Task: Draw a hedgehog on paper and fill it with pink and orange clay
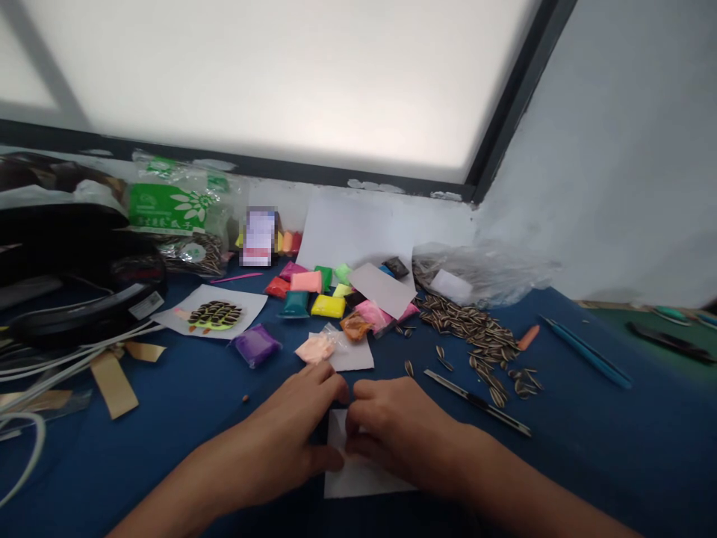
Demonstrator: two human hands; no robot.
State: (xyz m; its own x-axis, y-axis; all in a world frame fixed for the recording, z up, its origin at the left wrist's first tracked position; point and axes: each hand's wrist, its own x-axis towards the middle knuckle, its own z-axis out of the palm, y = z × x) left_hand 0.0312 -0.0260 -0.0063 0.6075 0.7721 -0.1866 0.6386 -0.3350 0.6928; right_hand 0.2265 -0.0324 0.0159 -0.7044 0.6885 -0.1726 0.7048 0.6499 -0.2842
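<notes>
A small white sheet of paper [358, 484] lies on the blue table in front of me, partly covered by both hands. My left hand [291, 422] rests at the sheet's left edge, palm down, with thumb and fingers apart. Over the middle of the paper, my right hand [400, 422] has its fingers curled and pressed together; whatever they hold, if anything, is hidden. Just beyond the hands sits an opened packet of pale peach clay [315, 348] on another white sheet. To the right of my right hand lies a utility knife [476, 402].
Colourful clay packets [328, 306] cluster ahead. A sunflower seed pile [476, 329] and a blue pen-like tool [588, 355] are at right. At left are a seed-decorated clay picture [216, 317], a purple clay packet [256, 345], a green seed bag [179, 217], a phone [259, 235] and white cables [72, 366].
</notes>
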